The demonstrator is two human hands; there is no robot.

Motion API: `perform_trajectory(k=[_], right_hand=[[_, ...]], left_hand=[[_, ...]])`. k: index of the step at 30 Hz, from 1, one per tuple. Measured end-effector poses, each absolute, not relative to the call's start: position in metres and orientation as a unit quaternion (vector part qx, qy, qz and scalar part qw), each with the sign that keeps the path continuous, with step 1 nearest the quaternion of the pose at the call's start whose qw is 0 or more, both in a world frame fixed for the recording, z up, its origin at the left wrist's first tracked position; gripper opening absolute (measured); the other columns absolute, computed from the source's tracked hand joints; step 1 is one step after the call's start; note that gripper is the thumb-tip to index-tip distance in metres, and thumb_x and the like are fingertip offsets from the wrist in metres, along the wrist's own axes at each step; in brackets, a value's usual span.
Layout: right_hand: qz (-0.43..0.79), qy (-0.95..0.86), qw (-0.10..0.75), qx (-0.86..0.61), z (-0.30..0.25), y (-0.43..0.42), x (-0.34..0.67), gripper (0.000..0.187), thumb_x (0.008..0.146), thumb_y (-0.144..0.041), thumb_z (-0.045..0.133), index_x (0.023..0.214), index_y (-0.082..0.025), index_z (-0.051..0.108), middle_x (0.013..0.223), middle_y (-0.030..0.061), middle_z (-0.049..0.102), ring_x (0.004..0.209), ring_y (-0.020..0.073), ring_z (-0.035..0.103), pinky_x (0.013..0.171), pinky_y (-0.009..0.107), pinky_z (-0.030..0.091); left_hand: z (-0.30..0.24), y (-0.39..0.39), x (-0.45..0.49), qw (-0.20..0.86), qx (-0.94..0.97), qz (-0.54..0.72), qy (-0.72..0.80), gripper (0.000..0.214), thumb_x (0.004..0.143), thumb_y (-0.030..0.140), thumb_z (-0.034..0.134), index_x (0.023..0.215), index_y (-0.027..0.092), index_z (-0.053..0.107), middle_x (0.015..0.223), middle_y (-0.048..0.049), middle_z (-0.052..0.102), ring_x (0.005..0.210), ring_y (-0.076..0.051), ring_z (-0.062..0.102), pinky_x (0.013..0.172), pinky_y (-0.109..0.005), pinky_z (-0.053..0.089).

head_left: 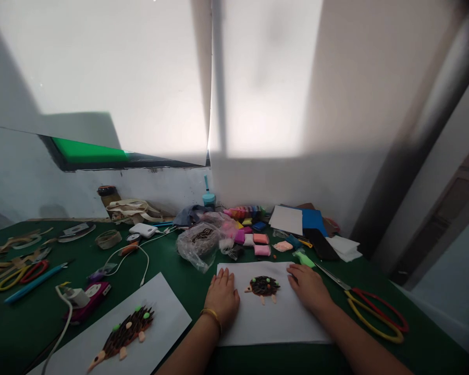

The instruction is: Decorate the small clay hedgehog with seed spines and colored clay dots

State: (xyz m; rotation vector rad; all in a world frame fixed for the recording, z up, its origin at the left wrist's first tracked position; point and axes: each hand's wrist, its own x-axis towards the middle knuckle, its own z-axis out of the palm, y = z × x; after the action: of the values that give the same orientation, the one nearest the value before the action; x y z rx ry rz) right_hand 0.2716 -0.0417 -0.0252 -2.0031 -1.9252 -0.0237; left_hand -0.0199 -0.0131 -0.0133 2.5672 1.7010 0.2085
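Observation:
A white sheet of paper (273,325) lies before me, bearing a small hedgehog figure (263,286) with dark spines, green and orange dots and peach-coloured feet. My left hand (222,297) rests flat on the sheet's left side, fingers stretched out, a yellow band around the wrist. On the sheet's right side lies my right hand (308,286), also flat with nothing in it. To the left, a second white sheet (168,312) carries a larger hedgehog figure (127,333) made the same way.
Large scissors (375,312) with red and yellow handles lie right of my right hand. Behind the sheet are clay packets (261,250) and a clear plastic bag (197,242). A charger (78,298), a blue pen-like tool (35,284) and smaller scissors (23,274) lie left.

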Motion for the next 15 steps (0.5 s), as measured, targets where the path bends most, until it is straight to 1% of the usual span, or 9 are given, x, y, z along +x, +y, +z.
perform_trajectory(k=[8, 12, 15], right_hand=[[-0.015, -0.678, 0.190, -0.710, -0.0249, -0.0423, 0.2704, 0.036, 0.085, -0.032, 0.041, 0.112, -0.024, 0.063, 0.122, 0.0046, 0.059, 0.115, 0.0221, 0.049, 0.096, 0.035, 0.035], [-0.027, -0.675, 0.192, -0.712, -0.0258, -0.0418, 0.2694, 0.040, 0.084, -0.031, 0.041, 0.119, -0.023, 0.059, 0.128, 0.0052, 0.055, 0.118, 0.0228, 0.045, 0.097, 0.037, 0.034], [-0.023, -0.682, 0.188, -0.706, -0.0279, -0.0409, 0.2694, 0.040, 0.085, -0.030, 0.040, 0.121, -0.025, 0.058, 0.130, 0.0042, 0.053, 0.120, 0.0218, 0.045, 0.098, 0.036, 0.033]], left_hand=[[-0.0094, -0.0153, -0.0206, 0.027, 0.830, 0.073, 0.552, 0.057, 0.082, 0.030, 0.036, 0.135, 0.010, 0.042, 0.146, -0.0140, 0.033, 0.137, -0.027, 0.021, 0.112, -0.045, 0.015], [-0.0079, -0.0168, -0.0217, 0.001, 0.844, 0.109, 0.525, 0.058, 0.082, 0.031, 0.038, 0.138, 0.016, 0.038, 0.150, -0.0084, 0.025, 0.139, -0.025, 0.014, 0.113, -0.046, 0.009], [-0.0093, -0.0159, -0.0223, 0.038, 0.850, 0.089, 0.517, 0.055, 0.084, 0.034, 0.035, 0.136, 0.017, 0.040, 0.147, -0.0081, 0.031, 0.137, -0.024, 0.022, 0.112, -0.045, 0.014]])
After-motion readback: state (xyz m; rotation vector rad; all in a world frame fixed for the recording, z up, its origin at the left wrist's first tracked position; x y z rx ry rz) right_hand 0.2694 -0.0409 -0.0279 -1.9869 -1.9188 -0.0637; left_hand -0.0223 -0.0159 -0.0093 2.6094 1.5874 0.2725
